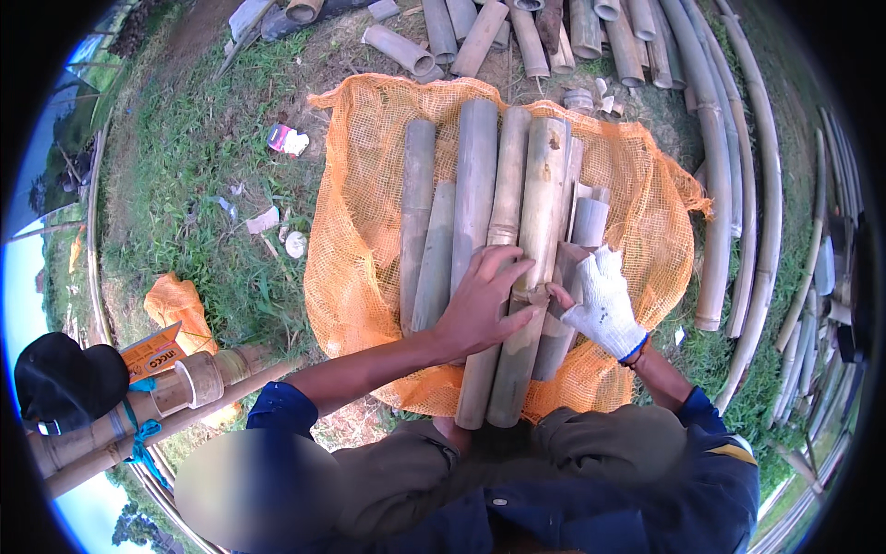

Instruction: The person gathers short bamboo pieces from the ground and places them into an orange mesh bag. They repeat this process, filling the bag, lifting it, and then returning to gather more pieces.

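Note:
Cut bamboo tubes lie side by side on an orange mesh sack [360, 185] spread on the ground. My bare left hand [480, 300] reaches over them, fingers and thumb spread, fingertips touching the left side of a long pale bamboo tube [544, 175]. On that tube's other side is my right hand [602, 305] in a white fingerless glove, its thumb near the tube and its bent fingers apart from the thumb. Shorter bamboo pieces [591, 222] lie by the right fingers, which partly hide them. Left of the row rests a greyish bamboo tube [418, 203].
More cut bamboo tubes [480, 42] are scattered at the far side. Long bamboo poles [761, 185] run along the right. At left, a dark cap [69, 379], an orange box-like item [155, 353] and a bamboo ring [198, 380] rest on a horizontal pole. Litter [288, 138] lies on grass.

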`<state>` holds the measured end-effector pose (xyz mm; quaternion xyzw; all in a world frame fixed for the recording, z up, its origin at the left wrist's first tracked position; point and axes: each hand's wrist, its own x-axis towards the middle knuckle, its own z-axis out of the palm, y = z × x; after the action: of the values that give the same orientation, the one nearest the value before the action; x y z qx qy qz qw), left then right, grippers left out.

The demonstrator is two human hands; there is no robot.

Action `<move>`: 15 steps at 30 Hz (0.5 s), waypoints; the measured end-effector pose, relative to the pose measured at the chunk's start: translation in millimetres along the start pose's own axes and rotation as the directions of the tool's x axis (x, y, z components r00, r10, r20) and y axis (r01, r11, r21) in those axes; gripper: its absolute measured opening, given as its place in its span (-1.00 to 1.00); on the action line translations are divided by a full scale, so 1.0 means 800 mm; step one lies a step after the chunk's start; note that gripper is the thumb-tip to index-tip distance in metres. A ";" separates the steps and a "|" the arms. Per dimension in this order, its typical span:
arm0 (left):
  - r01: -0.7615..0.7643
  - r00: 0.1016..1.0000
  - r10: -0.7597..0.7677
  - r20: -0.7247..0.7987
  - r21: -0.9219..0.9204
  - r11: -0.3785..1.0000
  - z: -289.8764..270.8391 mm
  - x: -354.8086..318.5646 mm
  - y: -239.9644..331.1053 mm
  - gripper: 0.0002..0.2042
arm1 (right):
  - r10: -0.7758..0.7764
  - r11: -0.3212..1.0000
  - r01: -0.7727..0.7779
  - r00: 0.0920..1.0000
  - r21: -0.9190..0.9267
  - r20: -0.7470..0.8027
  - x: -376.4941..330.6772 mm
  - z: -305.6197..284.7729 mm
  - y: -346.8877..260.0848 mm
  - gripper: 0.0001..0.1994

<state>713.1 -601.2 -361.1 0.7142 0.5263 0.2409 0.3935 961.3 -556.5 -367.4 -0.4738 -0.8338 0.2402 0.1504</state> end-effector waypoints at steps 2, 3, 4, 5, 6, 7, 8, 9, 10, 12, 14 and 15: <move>-0.067 0.989 0.071 -0.127 0.042 0.997 -0.024 0.032 -0.026 -0.46 | -0.028 0.999 0.031 0.996 0.032 -0.081 -0.007 0.008 -0.005 -0.34; -0.034 0.979 0.047 -0.197 0.066 0.997 -0.033 0.055 -0.045 -0.50 | -0.039 0.998 0.043 0.995 0.049 -0.094 -0.010 0.014 -0.007 -0.34; -0.001 0.964 0.024 -0.266 0.087 0.996 -0.045 0.080 -0.066 -0.53 | -0.047 0.996 0.055 0.993 0.066 -0.108 -0.015 0.017 -0.008 -0.33; -0.006 0.935 0.053 -0.352 0.134 0.991 -0.062 0.106 -0.089 -0.53 | -0.049 0.991 0.060 0.994 0.119 -0.097 -0.021 0.030 -0.006 -0.32; -0.004 0.894 0.086 -0.439 0.183 0.983 -0.081 0.134 -0.117 -0.53 | -0.076 0.990 0.088 0.990 0.106 -0.115 -0.022 0.038 -0.006 -0.33; 0.066 0.876 0.017 -0.481 0.154 0.986 -0.102 0.165 -0.149 -0.51 | -0.101 0.989 0.114 0.986 0.092 -0.133 -0.021 0.047 -0.007 -0.34; 0.135 0.852 -0.054 -0.520 0.119 0.984 -0.124 0.199 -0.179 -0.49 | -0.126 0.987 0.138 0.981 0.075 -0.148 -0.019 0.050 -0.007 -0.34; 0.232 0.811 -0.125 -0.571 0.118 0.966 -0.146 0.228 -0.206 -0.44 | -0.122 0.986 0.135 0.983 0.098 -0.135 -0.018 0.051 -0.008 -0.36; 0.330 0.765 -0.203 -0.611 0.101 0.938 -0.161 0.257 -0.232 -0.38 | -0.114 0.986 0.126 0.987 0.110 -0.115 -0.015 0.050 -0.010 -0.37; 0.318 0.730 -0.129 -0.671 0.167 0.933 -0.185 0.307 -0.286 -0.22 | -0.086 0.987 0.093 0.995 0.134 -0.057 -0.015 0.040 -0.017 -0.38; 0.476 0.667 -0.233 -0.708 0.164 0.864 -0.192 0.357 -0.325 -0.10 | -0.016 0.985 0.024 0.999 0.169 -0.048 -0.024 0.029 -0.017 -0.38; 0.495 0.639 -0.346 -0.687 0.023 0.868 -0.189 0.380 -0.340 -0.07 | 0.013 0.985 -0.002 0.998 0.174 -0.062 -0.031 0.023 -0.014 -0.38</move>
<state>545.8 -231.6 -517.6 0.4748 0.8053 0.3226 0.1481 957.0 -587.7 -377.6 -0.4695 -0.8027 0.2974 0.2164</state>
